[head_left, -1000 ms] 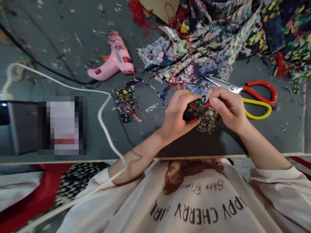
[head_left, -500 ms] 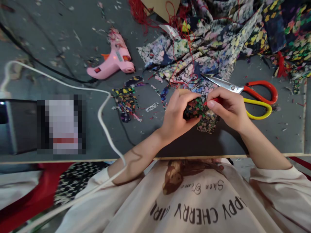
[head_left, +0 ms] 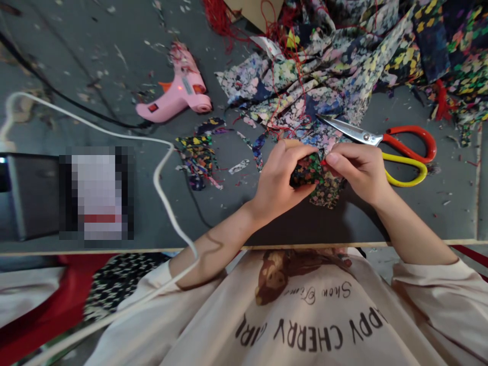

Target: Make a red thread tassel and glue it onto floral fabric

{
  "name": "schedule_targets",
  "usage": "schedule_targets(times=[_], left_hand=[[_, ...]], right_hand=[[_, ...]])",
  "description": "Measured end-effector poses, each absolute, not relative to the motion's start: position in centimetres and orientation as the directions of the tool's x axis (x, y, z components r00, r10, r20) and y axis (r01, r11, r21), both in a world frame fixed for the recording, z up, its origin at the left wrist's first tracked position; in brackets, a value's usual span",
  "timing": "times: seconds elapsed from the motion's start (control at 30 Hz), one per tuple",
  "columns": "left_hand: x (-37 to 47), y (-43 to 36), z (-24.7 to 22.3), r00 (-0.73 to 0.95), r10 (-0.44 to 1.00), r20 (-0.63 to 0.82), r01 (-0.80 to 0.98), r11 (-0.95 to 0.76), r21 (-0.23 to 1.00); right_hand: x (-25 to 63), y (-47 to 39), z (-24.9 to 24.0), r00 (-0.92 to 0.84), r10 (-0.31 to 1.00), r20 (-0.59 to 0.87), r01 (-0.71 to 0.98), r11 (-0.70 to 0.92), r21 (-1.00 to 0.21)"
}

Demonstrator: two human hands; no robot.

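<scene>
My left hand (head_left: pixel 276 178) is closed around a dark floral fabric piece (head_left: pixel 305 170), thumb below and fingers above. Close beside it, my right hand (head_left: pixel 358 170) pinches something small and red at the fabric's right edge; most of it is hidden by the fingers, so I cannot tell whether it is thread or cord. Another small floral scrap (head_left: pixel 326 194) lies under the hands. Scissors (head_left: pixel 366 137) with one red and one yellow handle lie just beyond my right hand, their blades pointing left.
A pink glue gun (head_left: pixel 177 94) lies at the upper left with its light on. Crumpled floral cloth (head_left: pixel 331 66) and tangled red thread (head_left: pixel 221 23) fill the back. A white cable (head_left: pixel 162 168) crosses my left forearm. Cut scraps (head_left: pixel 198 157) lie left of my hands.
My right fingers have shifted slightly, and less of the red thing shows between them now. The left hand keeps its hold on the fabric piece, nearly unmoved.
</scene>
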State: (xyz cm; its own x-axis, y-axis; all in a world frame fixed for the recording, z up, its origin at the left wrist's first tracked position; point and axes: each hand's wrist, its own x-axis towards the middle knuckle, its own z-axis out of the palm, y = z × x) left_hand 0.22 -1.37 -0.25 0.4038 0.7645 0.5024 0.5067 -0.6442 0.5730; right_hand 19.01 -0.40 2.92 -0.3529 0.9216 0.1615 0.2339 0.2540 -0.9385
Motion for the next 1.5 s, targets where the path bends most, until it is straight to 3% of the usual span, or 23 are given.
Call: schedule_targets(times=[0.2,0.47,0.9,1.13,1.37,1.5], left_hand=[[0.44,-1.3,0.04,0.367,0.773,0.517,0.486,-0.633,0.602],[0.41,-1.4,-0.02,0.364,0.782,0.506,0.476,-0.623,0.621],[0.22,-1.63,-0.01,0.433,0.766,0.476,0.587,-0.64,0.496],[0.22,-1.65,-0.3,0.437,0.761,0.479,0.589,-0.645,0.487],[0.2,-1.54,-0.04,0.422,0.79,0.444,0.582,-0.612,0.535],[0.2,-1.52,-0.11,0.419,0.792,0.444,0.588,-0.609,0.532]], right_hand=[[19.08,-0.49,2.2,-0.335,0.924,0.184,0.04,0.209,-0.977],[19.4,-0.6,2.25,-0.327,0.909,0.258,0.191,0.331,-0.924],[19.28,-0.42,2.2,-0.309,0.875,0.372,0.283,0.458,-0.843],[19.0,-0.48,2.15,-0.267,0.889,0.372,0.323,0.446,-0.835],[19.5,-0.65,1.8,-0.353,0.877,0.326,0.229,0.419,-0.879],[19.39,-0.51,2.11,-0.352,0.874,0.334,0.278,0.439,-0.855]])
